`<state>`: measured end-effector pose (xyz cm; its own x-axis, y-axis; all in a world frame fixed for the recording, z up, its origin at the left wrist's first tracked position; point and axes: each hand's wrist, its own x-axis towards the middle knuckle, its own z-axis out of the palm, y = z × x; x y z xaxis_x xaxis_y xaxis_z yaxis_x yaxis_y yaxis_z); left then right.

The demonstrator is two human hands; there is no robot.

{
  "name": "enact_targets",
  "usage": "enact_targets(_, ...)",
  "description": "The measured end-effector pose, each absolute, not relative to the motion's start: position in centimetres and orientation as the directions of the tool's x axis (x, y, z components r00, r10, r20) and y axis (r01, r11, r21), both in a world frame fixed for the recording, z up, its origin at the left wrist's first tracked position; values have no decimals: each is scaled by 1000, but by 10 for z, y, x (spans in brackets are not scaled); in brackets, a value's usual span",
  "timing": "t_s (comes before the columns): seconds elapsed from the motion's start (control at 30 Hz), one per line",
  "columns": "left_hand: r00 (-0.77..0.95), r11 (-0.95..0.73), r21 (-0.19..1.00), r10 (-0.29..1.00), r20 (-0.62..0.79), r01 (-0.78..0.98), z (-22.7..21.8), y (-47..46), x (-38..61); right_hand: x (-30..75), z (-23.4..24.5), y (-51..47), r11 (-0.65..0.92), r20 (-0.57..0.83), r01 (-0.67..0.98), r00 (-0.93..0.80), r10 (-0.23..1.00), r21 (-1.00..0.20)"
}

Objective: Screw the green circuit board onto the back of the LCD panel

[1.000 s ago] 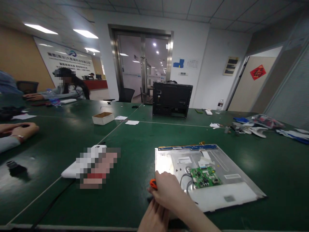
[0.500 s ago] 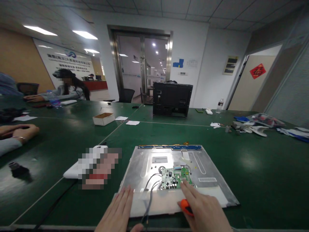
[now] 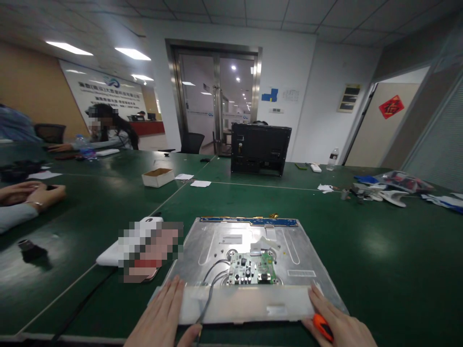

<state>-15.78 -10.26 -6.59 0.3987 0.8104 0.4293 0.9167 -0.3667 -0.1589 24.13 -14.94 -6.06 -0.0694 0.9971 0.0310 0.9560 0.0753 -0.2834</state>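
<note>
A metal-backed display panel (image 3: 287, 255) lies on the green table in front of me. On its back are a green circuit board (image 3: 249, 267) and a whitish translucent strip (image 3: 246, 303) along the near edge. My left hand (image 3: 159, 313) rests flat on the strip's left end, fingers stretched, its thumb by the dark cables (image 3: 210, 294) that run from the board. My right hand (image 3: 334, 318) touches the strip's right end with its fingertips, while an orange-handled tool (image 3: 322, 326) is tucked in its grip; the tool's working end is hidden.
Left of the panel lie a white device (image 3: 112, 253) and a blurred-out pink item (image 3: 155, 255). A black monitor housing (image 3: 261, 148) stands farther back, near an open box (image 3: 158, 177). Another person's hands (image 3: 39, 195) are at far left. Bags and parts (image 3: 394, 190) lie at right.
My right hand has slid right with the orange-handled tool, from near the board to the strip's right end. The panel and my left hand appear farther left. A white flap shows above the board.
</note>
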Motion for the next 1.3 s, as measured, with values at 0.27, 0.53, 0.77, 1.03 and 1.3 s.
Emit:
enact_targets(0.27,272,-281,-9,920,282,960,-44,-95,-142,236,-43,-144,56,11,956,-56,998,-288)
enact_targets(0.53,271,-289,126,952,140,949,17,-50,-88,210,3,-89,122,72,962,-108,992,-245)
enact_targets(0.77,384,-361,244,922,-53,900,23,-4,-96,191,8,-31,113,-32,933,-132,991,-341)
enact_targets(1.03,539,-462,402,837,-97,790,20,23,-106,199,7,-18,291,-10,865,-323,946,-409)
enact_targets(1.3,565,-496,409,823,-59,766,15,32,-107,204,-3,-8,284,21,886,-298,954,-367)
